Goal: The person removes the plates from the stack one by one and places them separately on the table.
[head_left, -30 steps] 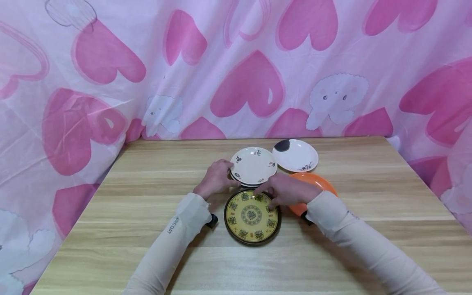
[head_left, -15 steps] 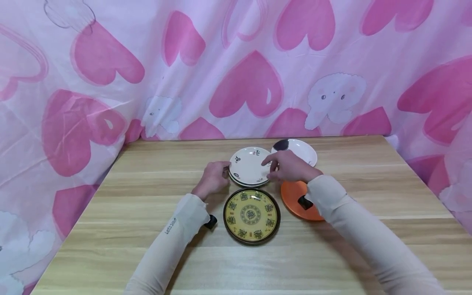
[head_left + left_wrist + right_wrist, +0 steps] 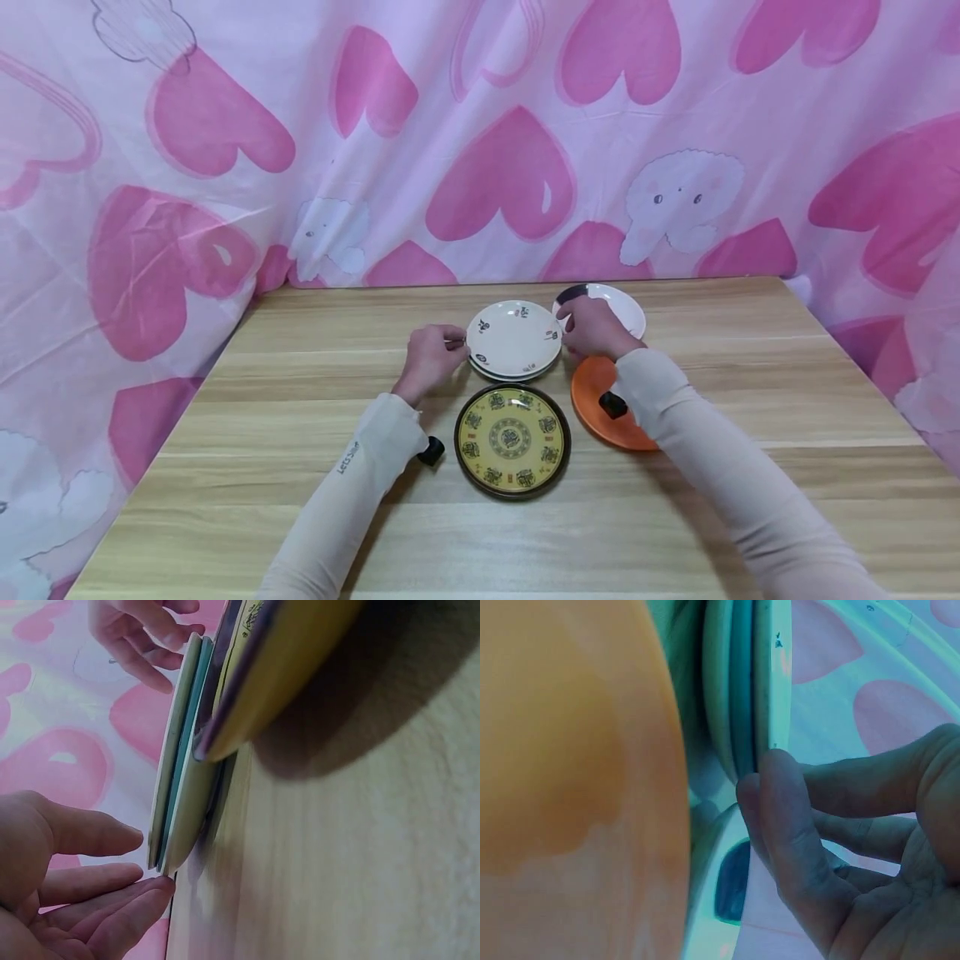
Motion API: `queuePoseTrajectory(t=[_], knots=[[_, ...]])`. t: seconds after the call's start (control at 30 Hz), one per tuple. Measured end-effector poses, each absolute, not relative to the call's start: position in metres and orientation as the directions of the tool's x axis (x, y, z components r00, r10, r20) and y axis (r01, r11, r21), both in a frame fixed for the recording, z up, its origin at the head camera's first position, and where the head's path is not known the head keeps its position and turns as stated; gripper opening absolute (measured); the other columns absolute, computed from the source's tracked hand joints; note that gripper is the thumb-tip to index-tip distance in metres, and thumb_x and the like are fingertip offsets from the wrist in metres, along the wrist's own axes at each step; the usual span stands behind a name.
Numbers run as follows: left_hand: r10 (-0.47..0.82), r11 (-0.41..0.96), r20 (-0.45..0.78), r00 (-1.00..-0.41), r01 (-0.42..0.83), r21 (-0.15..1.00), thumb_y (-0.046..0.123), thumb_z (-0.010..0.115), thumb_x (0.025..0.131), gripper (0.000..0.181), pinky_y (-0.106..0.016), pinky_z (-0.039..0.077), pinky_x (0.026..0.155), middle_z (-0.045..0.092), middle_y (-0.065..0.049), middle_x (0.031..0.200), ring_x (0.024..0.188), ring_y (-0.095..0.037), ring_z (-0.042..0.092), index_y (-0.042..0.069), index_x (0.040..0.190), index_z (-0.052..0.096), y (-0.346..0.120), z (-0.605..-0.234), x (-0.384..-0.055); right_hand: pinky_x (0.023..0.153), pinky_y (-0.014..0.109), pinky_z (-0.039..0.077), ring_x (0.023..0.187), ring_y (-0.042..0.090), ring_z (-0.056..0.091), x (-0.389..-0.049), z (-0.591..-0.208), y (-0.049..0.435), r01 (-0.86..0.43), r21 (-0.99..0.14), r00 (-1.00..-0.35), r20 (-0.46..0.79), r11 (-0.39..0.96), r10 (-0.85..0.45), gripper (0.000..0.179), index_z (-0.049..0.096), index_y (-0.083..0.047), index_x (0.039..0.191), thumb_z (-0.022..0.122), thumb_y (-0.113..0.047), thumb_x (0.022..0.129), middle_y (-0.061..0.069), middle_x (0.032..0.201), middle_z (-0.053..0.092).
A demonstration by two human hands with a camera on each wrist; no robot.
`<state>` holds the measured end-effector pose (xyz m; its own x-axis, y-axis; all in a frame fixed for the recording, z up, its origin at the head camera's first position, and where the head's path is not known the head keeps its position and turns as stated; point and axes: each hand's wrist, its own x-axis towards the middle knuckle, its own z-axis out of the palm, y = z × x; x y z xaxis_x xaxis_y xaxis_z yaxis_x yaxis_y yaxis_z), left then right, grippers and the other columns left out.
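A white plate [image 3: 513, 342] with small dark and red motifs tops a stack. Edge-on in the left wrist view, the stack also shows a teal plate [image 3: 182, 754] and a cream plate [image 3: 193, 802] beneath. My left hand [image 3: 429, 362] is at the stack's left side, its lower fingertips at the rim and the thumb [image 3: 101, 834] slightly apart from the top plate. Opposite it, my right hand [image 3: 596, 329] has thumb and finger tips right at the right rim, fingers loosely bent. Nearer me lies a yellow plate [image 3: 510, 437] with a dark brown rim.
An orange plate [image 3: 615, 433] lies under my right forearm. Behind my right hand is a white plate with a black patch [image 3: 626, 312]. The wooden table [image 3: 247, 467] meets a pink heart-print cloth [image 3: 502, 179] at the back and sides.
My right hand has moved from over the yellow plate, across the white plate, to the stack's right rim. My left hand stays at the left rim, shifted slightly outward. The plates look unmoved.
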<state>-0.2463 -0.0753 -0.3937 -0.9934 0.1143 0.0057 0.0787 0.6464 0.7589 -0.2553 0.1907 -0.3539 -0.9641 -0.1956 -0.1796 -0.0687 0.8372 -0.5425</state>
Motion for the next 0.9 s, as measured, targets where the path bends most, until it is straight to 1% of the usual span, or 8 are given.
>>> queuePoseTrajectory(t=[0.17,0.27,0.43,0.5,0.6,0.77,0.83,0.9], knots=[[0.122,0.643,-0.002,-0.993,0.077,0.762,0.011,0.074,0.088,0.034,-0.037,0.059,0.095,0.075,-0.013,0.116,0.108,-0.026,0.072,0.004,0.121,0.071,-0.074,-0.394,-0.246,0.060,0.025,0.060,0.067,0.020,0.072,-0.256,-0.358,0.190,-0.019,-0.583,-0.959,-0.220,0.812,-0.180,0.050,0.054,0.007,0.138,0.056,0.007,0.088,0.021,0.101,0.070],[0.127,0.638,-0.014,-0.992,0.071,0.767,0.013,0.075,0.088,0.038,-0.037,0.058,0.097,0.073,-0.014,0.120,0.111,-0.026,0.071,0.004,0.124,0.068,-0.073,-0.393,-0.246,0.058,0.025,0.060,0.068,0.022,0.073,-0.256,-0.360,0.189,-0.008,-0.595,-0.960,-0.221,0.804,-0.173,0.047,0.057,0.006,0.135,0.058,0.006,0.088,0.021,0.099,0.071],[0.125,0.639,-0.028,-0.992,0.059,0.767,0.017,0.075,0.088,0.045,-0.038,0.057,0.100,0.070,-0.016,0.126,0.115,-0.027,0.070,0.004,0.130,0.064,-0.073,-0.391,-0.246,0.057,0.022,0.056,0.062,0.014,0.068,-0.259,-0.362,0.187,-0.052,-0.566,-0.969,-0.170,0.823,-0.178,0.035,0.067,0.004,0.121,0.065,0.001,0.086,0.015,0.088,0.073],[0.128,0.645,-0.029,-0.991,0.061,0.761,0.019,0.075,0.088,0.047,-0.038,0.057,0.101,0.070,-0.016,0.126,0.115,-0.028,0.070,0.005,0.132,0.063,-0.073,-0.390,-0.247,0.057,0.021,0.054,0.059,0.010,0.064,-0.259,-0.362,0.186,-0.069,-0.557,-0.971,-0.152,0.828,-0.184,0.033,0.069,0.004,0.118,0.066,0.000,0.086,0.014,0.085,0.073],[0.136,0.659,-0.030,-0.990,0.068,0.749,0.021,0.076,0.088,0.049,-0.038,0.057,0.100,0.070,-0.016,0.127,0.115,-0.028,0.069,0.007,0.132,0.063,-0.072,-0.390,-0.248,0.056,0.020,0.052,0.057,0.009,0.062,-0.259,-0.363,0.186,-0.082,-0.563,-0.971,-0.141,0.823,-0.193,0.032,0.070,0.004,0.116,0.065,0.001,0.084,0.013,0.083,0.073],[0.128,0.667,-0.036,-0.991,0.059,0.743,0.021,0.078,0.085,0.047,-0.038,0.058,0.095,0.069,-0.015,0.128,0.112,-0.028,0.067,0.008,0.129,0.066,-0.074,-0.392,-0.249,0.055,0.021,0.052,0.058,0.011,0.061,-0.259,-0.366,0.183,-0.069,-0.605,-0.965,-0.163,0.794,-0.207,0.034,0.070,0.002,0.119,0.063,0.004,0.085,0.009,0.075,0.066],[0.118,0.663,-0.051,-0.992,0.040,0.748,0.021,0.079,0.084,0.047,-0.040,0.056,0.097,0.067,-0.015,0.131,0.115,-0.029,0.064,0.009,0.127,0.067,-0.075,-0.393,-0.250,0.055,0.021,0.053,0.060,0.012,0.061,-0.259,-0.367,0.181,-0.052,-0.615,-0.960,-0.186,0.787,-0.209,0.036,0.069,0.001,0.121,0.064,0.004,0.085,0.008,0.077,0.064],[0.109,0.653,-0.074,-0.991,0.015,0.757,0.020,0.079,0.083,0.046,-0.042,0.054,0.101,0.065,-0.014,0.135,0.120,-0.030,0.061,0.010,0.126,0.067,-0.076,-0.393,-0.250,0.056,0.021,0.054,0.061,0.013,0.062,-0.259,-0.369,0.180,-0.042,-0.610,-0.954,-0.210,0.791,-0.212,0.038,0.068,0.000,0.123,0.067,0.002,0.086,0.010,0.082,0.065]])
